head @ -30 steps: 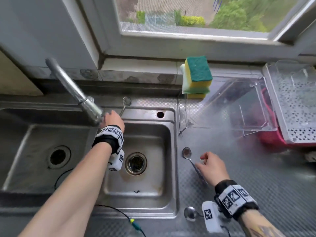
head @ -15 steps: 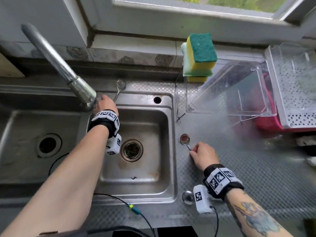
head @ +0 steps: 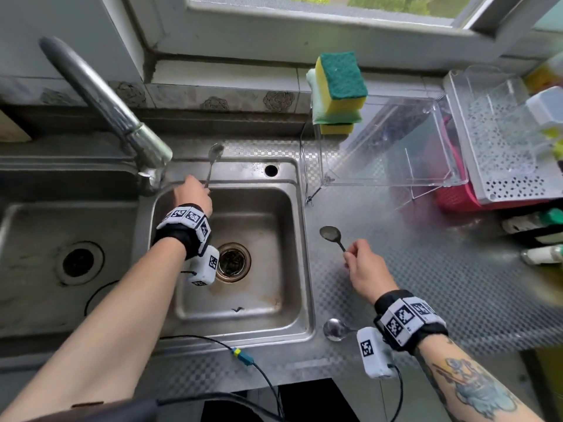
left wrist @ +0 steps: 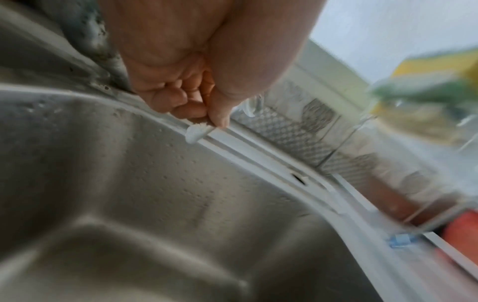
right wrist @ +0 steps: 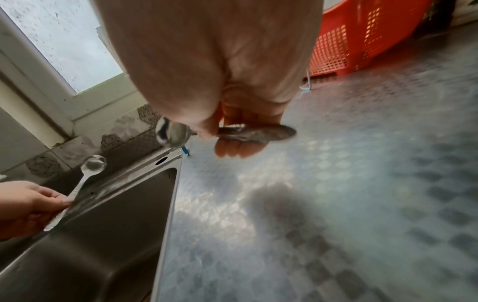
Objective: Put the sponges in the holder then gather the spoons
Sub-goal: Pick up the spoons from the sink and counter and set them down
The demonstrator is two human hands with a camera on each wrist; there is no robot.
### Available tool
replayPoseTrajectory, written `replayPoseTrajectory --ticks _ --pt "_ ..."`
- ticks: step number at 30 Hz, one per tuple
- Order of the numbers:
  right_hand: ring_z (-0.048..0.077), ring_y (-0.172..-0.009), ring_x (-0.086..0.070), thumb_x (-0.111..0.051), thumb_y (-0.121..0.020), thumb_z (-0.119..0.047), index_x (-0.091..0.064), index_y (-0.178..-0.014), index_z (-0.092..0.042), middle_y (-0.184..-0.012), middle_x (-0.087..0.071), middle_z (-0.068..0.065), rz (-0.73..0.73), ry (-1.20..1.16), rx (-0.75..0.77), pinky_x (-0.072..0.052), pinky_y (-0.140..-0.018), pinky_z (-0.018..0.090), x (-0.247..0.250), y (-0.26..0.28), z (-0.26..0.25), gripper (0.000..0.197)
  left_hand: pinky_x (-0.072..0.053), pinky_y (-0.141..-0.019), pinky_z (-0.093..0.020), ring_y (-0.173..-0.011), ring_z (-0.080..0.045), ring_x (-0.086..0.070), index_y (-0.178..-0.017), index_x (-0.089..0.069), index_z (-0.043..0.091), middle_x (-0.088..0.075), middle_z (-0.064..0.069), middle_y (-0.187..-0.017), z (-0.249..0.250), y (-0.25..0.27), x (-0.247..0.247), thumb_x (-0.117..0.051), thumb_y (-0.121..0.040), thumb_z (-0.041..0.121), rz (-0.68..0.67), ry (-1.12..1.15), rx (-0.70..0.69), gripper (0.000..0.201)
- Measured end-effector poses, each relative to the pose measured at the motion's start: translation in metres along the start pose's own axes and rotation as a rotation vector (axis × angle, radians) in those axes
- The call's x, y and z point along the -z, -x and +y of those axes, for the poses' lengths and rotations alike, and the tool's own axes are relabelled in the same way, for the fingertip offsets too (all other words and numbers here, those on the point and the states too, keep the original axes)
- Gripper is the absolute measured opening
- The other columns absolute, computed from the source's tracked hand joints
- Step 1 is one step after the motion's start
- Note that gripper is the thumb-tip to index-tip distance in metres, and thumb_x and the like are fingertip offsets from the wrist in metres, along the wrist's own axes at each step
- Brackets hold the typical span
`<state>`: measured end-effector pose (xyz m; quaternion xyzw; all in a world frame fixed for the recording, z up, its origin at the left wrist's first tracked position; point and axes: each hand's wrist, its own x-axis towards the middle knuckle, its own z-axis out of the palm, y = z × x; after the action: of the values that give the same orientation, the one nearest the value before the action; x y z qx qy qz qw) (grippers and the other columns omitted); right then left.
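Observation:
Several yellow-and-green sponges stand stacked in a wire holder at the back of the counter. My left hand pinches the handle of a metal spoon at the small sink's back rim; the same spoon shows in the right wrist view. My right hand grips the handle of a second spoon, lifted just above the counter, bowl pointing to the far left. A third spoon lies on the counter by my right wrist, its handle hidden under the wrist camera.
The tap reaches over the sinks, close to my left hand. A clear plastic tray leans on a red basket at the right, beside a perforated drainer. Bottles lie at the right edge. A cable crosses the front rim.
My right hand has closed on the counter spoon's handle and lifted it. My left hand has taken hold of the spoon at the sink's back rim.

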<state>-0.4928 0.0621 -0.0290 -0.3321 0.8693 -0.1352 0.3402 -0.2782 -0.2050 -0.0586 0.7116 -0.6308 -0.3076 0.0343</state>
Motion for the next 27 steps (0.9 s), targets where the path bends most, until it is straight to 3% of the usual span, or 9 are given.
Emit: replayPoseTrajectory --ticks 5,8,11,14,18,20,23,27 --pt "0.025 -0.081 -0.056 -0.053 -0.093 -0.026 -0.046 -0.093 -0.017 -0.085 -0.062 0.006 -0.124 0.141 0.059 -0.035 -0.07 0.03 0.009 0.035 0.025 0.011 -0.044 -0.091 -0.036 -0.109 -0.037 -0.058 -0.093 -0.064 0.01 -0.07 -0.017 -0.108 -0.01 0.086 -0.001 -0.057 -0.089 0.022 -0.132 0.11 -0.138 0.014" --pt "0.018 -0.079 -0.056 -0.059 -0.089 -0.034 -0.056 -0.096 -0.017 -0.083 -0.063 0.001 -0.19 0.234 0.054 -0.036 -0.07 0.027 0.009 0.056 0.041 0.019 -0.044 -0.085 -0.032 -0.101 -0.033 -0.061 -0.082 -0.059 0.019 -0.069 -0.009 -0.094 -0.015 0.134 -0.016 -0.058 -0.087 0.025 -0.282 0.093 -0.206 0.007" --pt "0.017 -0.082 -0.061 -0.065 -0.081 -0.039 -0.058 -0.1 -0.019 -0.086 -0.067 -0.001 -0.214 0.286 0.061 -0.047 -0.074 0.03 0.008 0.078 0.054 0.028 -0.039 -0.073 -0.027 -0.085 -0.029 -0.062 -0.073 -0.05 0.022 -0.063 -0.003 -0.08 -0.021 0.169 -0.026 -0.058 -0.086 0.023 -0.39 0.124 -0.238 0.015" --pt "0.02 -0.092 -0.065 -0.065 -0.078 -0.034 -0.058 -0.105 -0.02 -0.098 -0.07 0.0 -0.214 0.361 0.074 -0.05 -0.082 0.034 0.006 0.092 0.065 0.031 -0.043 -0.07 -0.029 -0.075 -0.025 -0.06 -0.072 -0.05 0.021 -0.064 -0.003 -0.076 -0.027 0.195 -0.032 -0.057 -0.087 0.021 -0.474 0.137 -0.267 0.017" --pt "0.024 -0.097 -0.062 -0.062 -0.081 -0.034 -0.056 -0.1 -0.023 -0.103 -0.067 0.001 -0.23 0.437 0.062 -0.048 -0.082 0.035 -0.003 0.093 0.071 0.023 -0.047 -0.069 -0.033 -0.068 -0.023 -0.057 -0.069 -0.048 0.023 -0.058 0.003 -0.064 -0.037 0.221 -0.044 -0.057 -0.086 0.021 -0.592 0.096 -0.291 0.019" --pt "0.026 -0.099 -0.06 -0.06 -0.084 -0.034 -0.057 -0.1 -0.02 -0.102 -0.062 0.002 -0.232 0.471 0.074 -0.047 -0.083 0.036 -0.01 0.089 0.07 0.021 -0.045 -0.071 -0.032 -0.072 -0.023 -0.057 -0.068 -0.046 0.024 -0.06 0.001 -0.069 -0.042 0.232 -0.052 -0.058 -0.085 0.022 -0.635 0.06 -0.327 0.02" --pt "0.025 -0.098 -0.057 -0.058 -0.087 -0.034 -0.058 -0.099 -0.018 -0.093 -0.046 -0.002 -0.214 0.473 0.121 -0.045 -0.083 0.035 -0.016 0.089 0.07 0.02 -0.036 -0.07 -0.024 -0.079 -0.017 -0.053 -0.08 -0.051 0.021 -0.06 0.003 -0.08 -0.044 0.252 -0.056 -0.058 -0.086 0.023 -0.66 0.013 -0.36 0.009" --pt "0.027 -0.093 -0.057 -0.049 -0.089 -0.036 -0.047 -0.088 -0.022 -0.093 -0.052 0.002 -0.11 0.398 0.144 -0.043 -0.075 0.036 -0.008 0.085 0.067 0.014 -0.043 -0.068 -0.028 -0.077 -0.017 -0.06 -0.082 -0.054 0.019 -0.067 0.002 -0.082 -0.033 0.267 -0.056 -0.057 -0.085 0.023 -0.627 0.057 -0.317 0.005"
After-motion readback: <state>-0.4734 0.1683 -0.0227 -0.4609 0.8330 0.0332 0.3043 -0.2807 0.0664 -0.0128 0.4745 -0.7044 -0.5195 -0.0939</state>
